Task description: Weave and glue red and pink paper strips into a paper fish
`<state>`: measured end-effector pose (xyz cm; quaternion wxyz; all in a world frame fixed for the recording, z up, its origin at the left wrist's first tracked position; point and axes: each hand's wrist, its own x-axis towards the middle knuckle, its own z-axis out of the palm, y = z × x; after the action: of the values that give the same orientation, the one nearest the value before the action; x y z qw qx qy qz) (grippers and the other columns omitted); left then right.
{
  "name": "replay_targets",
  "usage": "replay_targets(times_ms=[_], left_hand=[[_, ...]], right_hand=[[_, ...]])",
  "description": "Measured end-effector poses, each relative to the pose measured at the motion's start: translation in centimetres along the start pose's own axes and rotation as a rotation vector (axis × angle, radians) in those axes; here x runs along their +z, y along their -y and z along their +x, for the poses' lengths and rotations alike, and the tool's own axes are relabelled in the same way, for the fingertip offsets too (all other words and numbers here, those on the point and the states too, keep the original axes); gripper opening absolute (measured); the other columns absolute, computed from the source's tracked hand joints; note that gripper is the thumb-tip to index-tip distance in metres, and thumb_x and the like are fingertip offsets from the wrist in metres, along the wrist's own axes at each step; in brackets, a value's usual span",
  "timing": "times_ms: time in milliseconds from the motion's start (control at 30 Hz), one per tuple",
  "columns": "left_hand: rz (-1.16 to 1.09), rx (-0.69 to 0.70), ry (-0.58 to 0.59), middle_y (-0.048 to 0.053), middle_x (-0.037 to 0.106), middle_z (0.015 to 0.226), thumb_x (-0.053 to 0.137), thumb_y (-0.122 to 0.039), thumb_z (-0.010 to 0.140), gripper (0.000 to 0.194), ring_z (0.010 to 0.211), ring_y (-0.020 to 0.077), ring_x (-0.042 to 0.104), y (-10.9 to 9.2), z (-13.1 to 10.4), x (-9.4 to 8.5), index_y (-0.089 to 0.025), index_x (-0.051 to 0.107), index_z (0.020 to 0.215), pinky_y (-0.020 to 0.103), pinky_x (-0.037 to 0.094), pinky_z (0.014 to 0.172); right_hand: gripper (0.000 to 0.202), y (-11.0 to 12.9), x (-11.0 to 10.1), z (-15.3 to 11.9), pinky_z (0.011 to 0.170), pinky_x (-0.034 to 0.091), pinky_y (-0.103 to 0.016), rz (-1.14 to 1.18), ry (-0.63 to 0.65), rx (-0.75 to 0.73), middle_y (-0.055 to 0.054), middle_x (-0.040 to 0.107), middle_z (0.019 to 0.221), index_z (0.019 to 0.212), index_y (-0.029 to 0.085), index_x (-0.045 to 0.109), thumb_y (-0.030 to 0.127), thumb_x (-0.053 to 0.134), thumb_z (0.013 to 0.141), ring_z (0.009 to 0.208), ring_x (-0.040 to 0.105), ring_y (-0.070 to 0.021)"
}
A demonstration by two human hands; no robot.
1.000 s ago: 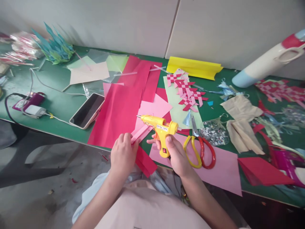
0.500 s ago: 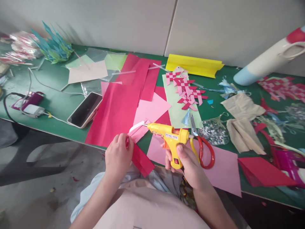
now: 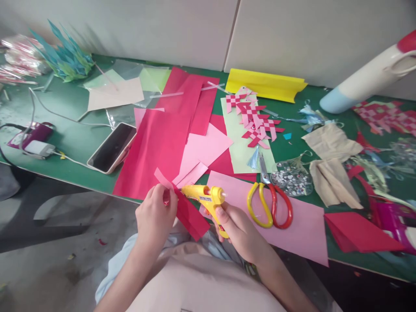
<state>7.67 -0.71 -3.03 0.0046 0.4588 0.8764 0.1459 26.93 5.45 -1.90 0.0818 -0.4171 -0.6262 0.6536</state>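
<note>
My left hand (image 3: pixel 158 212) pinches a folded red paper strip (image 3: pixel 191 216) near the table's front edge. A pinkish end of paper (image 3: pixel 163 178) sticks up beyond those fingers. In my right hand (image 3: pixel 235 225) is a yellow hot glue gun (image 3: pixel 204 197), its nozzle pointing left and meeting the strip just beside my left fingers. Whether glue is coming out cannot be made out. Scissors (image 3: pixel 273 206) with one yellow and one red handle lie right of the gun, on a pink paper sheet (image 3: pixel 305 229).
Large red sheets (image 3: pixel 156 147) and a phone (image 3: pixel 112 147) lie to the left. Woven pink-and-red paper fish (image 3: pixel 251 115) rest on pale green paper (image 3: pixel 230 125). A bag of googly eyes (image 3: pixel 291 178) and beige cloth pouches (image 3: pixel 331 164) sit right; a white bottle (image 3: pixel 367 78) leans into view.
My right hand has brought the glue gun left and down, to the paper at my left fingers. The strip's upper end now looks pinkish rather than white. The scissors' handles are uncovered.
</note>
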Motion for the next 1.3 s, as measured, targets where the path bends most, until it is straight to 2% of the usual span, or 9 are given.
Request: replay_targets(times_ms=[233, 600, 900, 1100, 1300], left_hand=[[-0.066, 0.006, -0.015, -0.001, 0.068, 0.072, 0.052, -0.027, 0.087, 0.012, 0.068, 0.0143, 0.065, 0.0, -0.2, 0.0, -0.021, 0.058, 0.079, 0.024, 0.034, 0.052], [-0.122, -0.011, 0.003, -0.002, 0.069, 0.073, 0.052, -0.026, 0.087, 0.011, 0.070, 0.0138, 0.068, 0.1, -0.2, -0.1, -0.021, 0.059, 0.079, 0.023, 0.036, 0.053], [-0.158, -0.007, 0.007, -0.002, 0.070, 0.077, 0.052, -0.026, 0.088, 0.011, 0.069, 0.0126, 0.068, 0.3, -0.4, -0.1, -0.022, 0.061, 0.083, 0.023, 0.037, 0.053], [-0.171, -0.029, 0.012, -0.002, 0.071, 0.079, 0.051, -0.027, 0.089, 0.013, 0.069, 0.0128, 0.069, 0.3, -0.4, -0.1, -0.022, 0.062, 0.086, 0.023, 0.039, 0.055], [-0.200, -0.018, 0.008, -0.001, 0.071, 0.082, 0.050, -0.025, 0.088, 0.012, 0.070, 0.0128, 0.068, 0.3, -0.5, -0.1, -0.022, 0.062, 0.086, 0.023, 0.040, 0.056]], right_hand=[[0.044, 0.1, 0.5, 0.7, 0.049, 0.035, -0.025, -0.114, -0.027, -0.088, 0.001, 0.050, 0.065, 0.086, 0.021, 0.056, 0.053, 0.028, 0.100, 0.054, 0.047, -0.0128], [0.041, 0.8, 0.5, 0.8, 0.050, 0.033, -0.025, -0.286, -0.036, -0.104, -0.001, 0.056, 0.067, 0.089, 0.021, 0.054, 0.046, 0.024, 0.102, 0.056, 0.050, -0.0145], [0.040, 1.2, 0.5, 0.5, 0.049, 0.027, -0.026, -0.373, -0.027, -0.102, -0.001, 0.056, 0.067, 0.080, 0.021, 0.046, 0.045, 0.023, 0.102, 0.055, 0.048, -0.0142], [0.035, 2.0, 1.0, 0.7, 0.052, 0.027, -0.028, -0.507, -0.035, -0.153, -0.004, 0.061, 0.074, 0.089, 0.020, 0.052, 0.039, 0.026, 0.101, 0.057, 0.051, -0.0161], [0.035, 2.5, 1.2, 0.3, 0.052, 0.028, -0.029, -0.588, -0.061, -0.172, -0.006, 0.063, 0.074, 0.087, 0.020, 0.053, 0.037, 0.025, 0.101, 0.060, 0.055, -0.0185]])
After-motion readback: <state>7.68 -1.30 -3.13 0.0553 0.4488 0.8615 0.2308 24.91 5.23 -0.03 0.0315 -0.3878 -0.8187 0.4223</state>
